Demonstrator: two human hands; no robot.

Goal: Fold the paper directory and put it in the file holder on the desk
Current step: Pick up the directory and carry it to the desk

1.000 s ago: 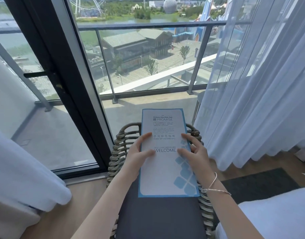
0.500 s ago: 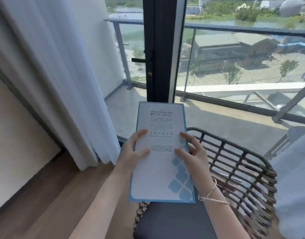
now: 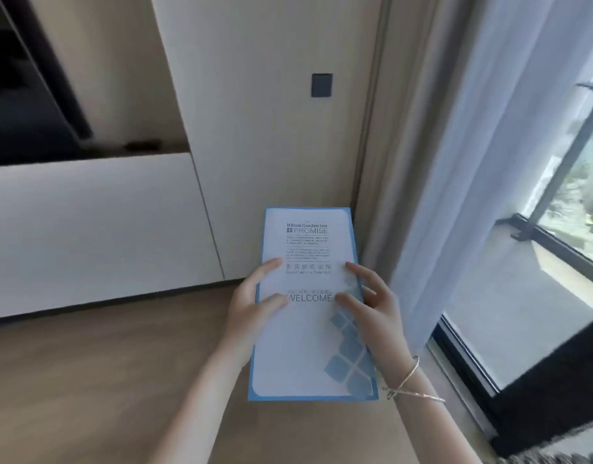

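Note:
The paper directory [image 3: 308,346] is folded into a tall, narrow white sheet with a blue border, blue squares at its lower right and the word WELCOME across the middle. I hold it in the air in front of me with both hands. My left hand [image 3: 251,309] grips its left edge, thumb and a finger on the front. My right hand [image 3: 372,313] grips its right edge, with thin bracelets on the wrist. No file holder or desk is in view.
A beige wall with a dark switch plate [image 3: 321,85] stands ahead. A white cabinet [image 3: 87,229] runs along the left, with a dark opening above it. Sheer curtains [image 3: 472,162] and a black-framed glass door [image 3: 539,380] are on the right. Wooden floor [image 3: 104,380] lies below.
My view has swung left, from the wicker chair and balcony window to the wall and cabinet. The directory stays in both hands in the same grip.

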